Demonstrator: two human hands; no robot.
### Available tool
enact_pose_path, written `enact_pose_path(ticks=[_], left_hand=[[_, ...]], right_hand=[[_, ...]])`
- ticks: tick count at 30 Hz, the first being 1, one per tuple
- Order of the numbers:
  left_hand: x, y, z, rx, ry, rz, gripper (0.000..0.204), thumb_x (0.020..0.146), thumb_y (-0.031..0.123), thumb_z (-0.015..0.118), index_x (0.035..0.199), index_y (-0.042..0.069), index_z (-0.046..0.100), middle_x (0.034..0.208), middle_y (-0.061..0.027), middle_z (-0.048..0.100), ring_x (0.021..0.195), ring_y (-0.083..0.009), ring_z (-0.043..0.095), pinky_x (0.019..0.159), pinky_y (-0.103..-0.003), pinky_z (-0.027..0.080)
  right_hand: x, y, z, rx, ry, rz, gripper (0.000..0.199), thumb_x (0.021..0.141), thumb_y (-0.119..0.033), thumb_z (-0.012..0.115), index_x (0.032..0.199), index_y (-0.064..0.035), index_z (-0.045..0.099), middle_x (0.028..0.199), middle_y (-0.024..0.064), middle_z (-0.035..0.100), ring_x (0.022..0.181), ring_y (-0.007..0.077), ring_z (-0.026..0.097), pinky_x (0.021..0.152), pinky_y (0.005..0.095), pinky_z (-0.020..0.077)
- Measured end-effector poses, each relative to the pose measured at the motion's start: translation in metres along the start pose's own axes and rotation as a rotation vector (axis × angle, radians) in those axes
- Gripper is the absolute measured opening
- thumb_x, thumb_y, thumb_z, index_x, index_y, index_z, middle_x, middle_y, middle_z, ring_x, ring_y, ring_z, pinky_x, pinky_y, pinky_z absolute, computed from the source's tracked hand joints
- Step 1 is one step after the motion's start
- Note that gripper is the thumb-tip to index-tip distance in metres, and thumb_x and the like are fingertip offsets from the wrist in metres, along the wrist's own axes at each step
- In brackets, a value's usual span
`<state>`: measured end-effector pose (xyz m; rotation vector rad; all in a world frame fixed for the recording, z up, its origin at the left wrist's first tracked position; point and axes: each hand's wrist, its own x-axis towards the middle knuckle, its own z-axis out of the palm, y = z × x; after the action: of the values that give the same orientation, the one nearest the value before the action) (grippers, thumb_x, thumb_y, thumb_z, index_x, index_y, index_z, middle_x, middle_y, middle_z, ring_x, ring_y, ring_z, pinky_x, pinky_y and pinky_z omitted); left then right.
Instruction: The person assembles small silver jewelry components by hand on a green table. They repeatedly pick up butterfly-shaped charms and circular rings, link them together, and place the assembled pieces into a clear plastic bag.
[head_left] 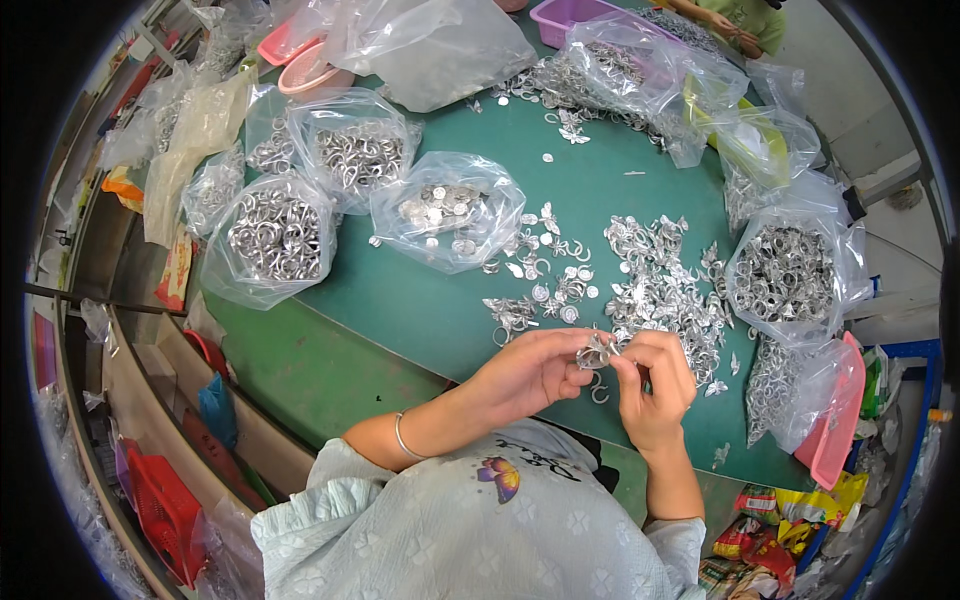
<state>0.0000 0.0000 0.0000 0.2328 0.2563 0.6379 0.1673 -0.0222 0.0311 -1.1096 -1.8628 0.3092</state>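
My left hand (535, 372) and my right hand (654, 385) meet over the near edge of the green table (400, 290). Between their fingertips is a silver ring-like metal piece (597, 350), pinched from both sides; its fine detail is too small to make out. A loose curved piece (599, 388) lies just below it on the tabletop. Beyond my right hand spreads a heap of silver leaf- or butterfly-shaped metal parts (655, 280). A smaller group of rings and round discs (565, 292) lies past my left hand.
Open plastic bags of silver rings stand at the left (278, 235) and right (790, 275). A bag of discs (450, 220) sits in the middle. A pink tray (838, 420) is at the right edge. Another person (745, 25) works at the far right.
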Motion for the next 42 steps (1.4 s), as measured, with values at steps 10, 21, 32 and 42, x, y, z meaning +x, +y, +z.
enact_pose_path(ticks=[10,21,32,42], left_hand=[[-0.006,-0.006,0.014,0.13,0.083,0.046,0.034,0.088,0.015,0.05,0.117,-0.004,0.046,0.091,-0.0029,0.056,0.074,-0.007,0.054,0.059,-0.018,0.046],[-0.004,-0.01,0.008,0.121,-0.014,0.015,0.038,0.087,0.017,0.052,0.119,-0.002,0.045,0.098,-0.0045,0.054,0.087,-0.0105,0.052,0.073,-0.024,0.045],[-0.01,-0.013,0.016,0.551,0.123,0.364,0.035,0.077,-0.002,0.061,0.11,-0.002,0.05,0.109,-0.0091,0.052,0.098,-0.015,0.053,0.08,-0.027,0.044],[-0.013,-0.011,0.023,1.312,0.198,0.821,0.038,0.065,-0.004,0.069,0.101,-0.001,0.057,0.103,-0.0139,0.055,0.093,-0.0207,0.056,0.076,-0.029,0.046]], right_hand=[[-0.004,-0.007,-0.01,0.108,-0.056,0.086,0.011,0.072,0.004,0.064,0.078,0.0039,0.055,0.083,0.0095,0.055,0.05,0.0079,0.047,0.042,0.02,0.0371],[-0.018,-0.006,0.015,0.712,0.278,0.49,0.008,0.085,-0.002,0.052,0.081,0.003,0.057,0.085,0.0064,0.052,0.052,0.0031,0.042,0.042,0.0145,0.032],[-0.031,-0.011,0.024,0.41,0.185,0.356,0.017,0.075,0.005,0.058,0.09,0.0021,0.053,0.092,0.0083,0.047,0.053,0.0029,0.039,0.049,0.0175,0.0307],[-0.026,-0.021,0.029,0.552,0.378,0.449,0.008,0.083,0.001,0.048,0.085,0.0046,0.055,0.09,0.0088,0.051,0.051,0.0043,0.041,0.042,0.0164,0.0305]])
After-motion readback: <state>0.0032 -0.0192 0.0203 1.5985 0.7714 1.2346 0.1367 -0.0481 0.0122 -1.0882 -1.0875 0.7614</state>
